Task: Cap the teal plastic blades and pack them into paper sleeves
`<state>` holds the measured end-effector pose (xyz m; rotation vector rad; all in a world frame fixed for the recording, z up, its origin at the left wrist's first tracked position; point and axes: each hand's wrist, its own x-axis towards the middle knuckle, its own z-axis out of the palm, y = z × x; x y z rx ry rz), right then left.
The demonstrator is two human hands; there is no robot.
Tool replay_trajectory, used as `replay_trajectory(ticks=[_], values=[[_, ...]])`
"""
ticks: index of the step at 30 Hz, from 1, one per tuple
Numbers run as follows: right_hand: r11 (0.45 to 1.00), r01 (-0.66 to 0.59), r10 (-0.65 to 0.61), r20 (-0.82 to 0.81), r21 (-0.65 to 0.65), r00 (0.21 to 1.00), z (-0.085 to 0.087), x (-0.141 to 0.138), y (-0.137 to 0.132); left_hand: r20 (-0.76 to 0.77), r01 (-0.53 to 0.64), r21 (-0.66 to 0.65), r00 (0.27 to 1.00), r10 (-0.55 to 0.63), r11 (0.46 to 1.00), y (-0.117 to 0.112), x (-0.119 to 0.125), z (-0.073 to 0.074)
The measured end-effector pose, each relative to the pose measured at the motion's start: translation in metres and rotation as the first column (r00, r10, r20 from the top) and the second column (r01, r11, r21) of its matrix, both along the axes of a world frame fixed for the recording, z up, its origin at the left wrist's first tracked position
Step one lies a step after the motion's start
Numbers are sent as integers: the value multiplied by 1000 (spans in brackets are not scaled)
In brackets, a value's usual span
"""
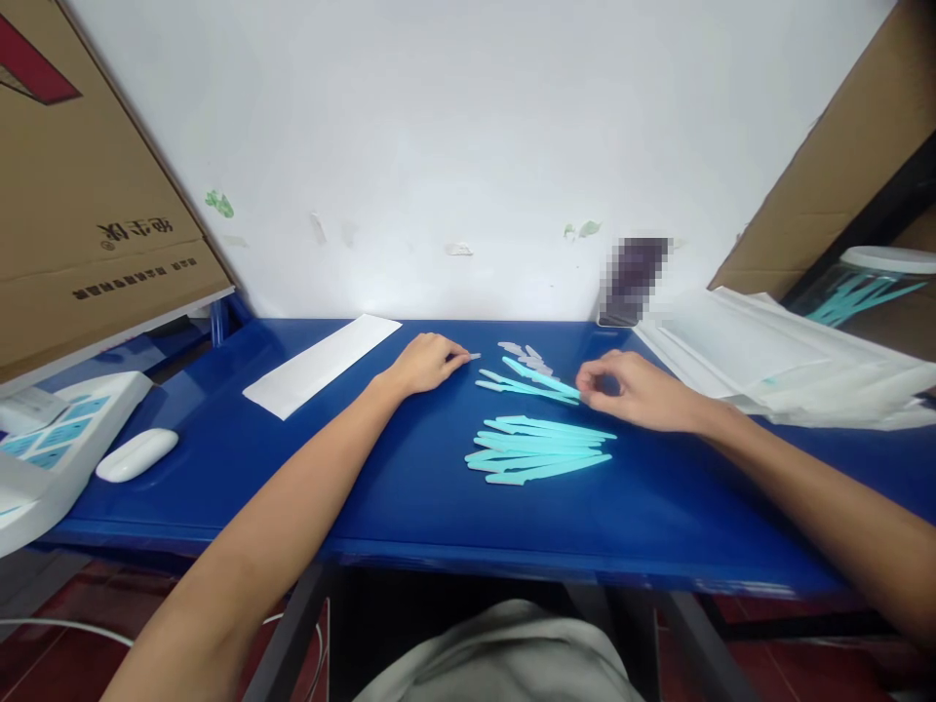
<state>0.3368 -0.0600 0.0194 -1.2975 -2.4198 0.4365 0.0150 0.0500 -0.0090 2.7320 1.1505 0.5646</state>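
On the blue table [409, 487] lies a pile of several turquoise plastic sticks [537, 450] in front of me. A smaller group of turquoise sticks [523, 382] lies just beyond it, beside several small clear caps [527, 355]. My right hand [636, 390] pinches the end of one stick of that smaller group at its right end. My left hand [428, 363] rests on the table to the left and holds a small clear cap [472, 357] between its fingertips.
A white paper strip [322, 363] lies at the back left. A white mouse [136, 454] and a white device with blue labels [51, 439] sit at the left edge. Stacked clear bags [782, 366] and a jar of turquoise sticks [867, 288] stand right. Cardboard boxes [88, 175] flank the wall.
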Motion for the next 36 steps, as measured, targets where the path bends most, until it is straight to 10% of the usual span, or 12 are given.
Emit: replay_trajectory(ticks=[10,18,36], values=[[986,148,-141,-92,76,986,-12,1,5,-144,-12,126,989,30,992,-1,0,-4],[928,157,-168,3,336,986,-17,5,13,213,53,-23,976,-47,998,-21,10,8],[923,148,-163,13,356,987,-17,4,11,337,159,-82,933,-123,984,-40,20,15]])
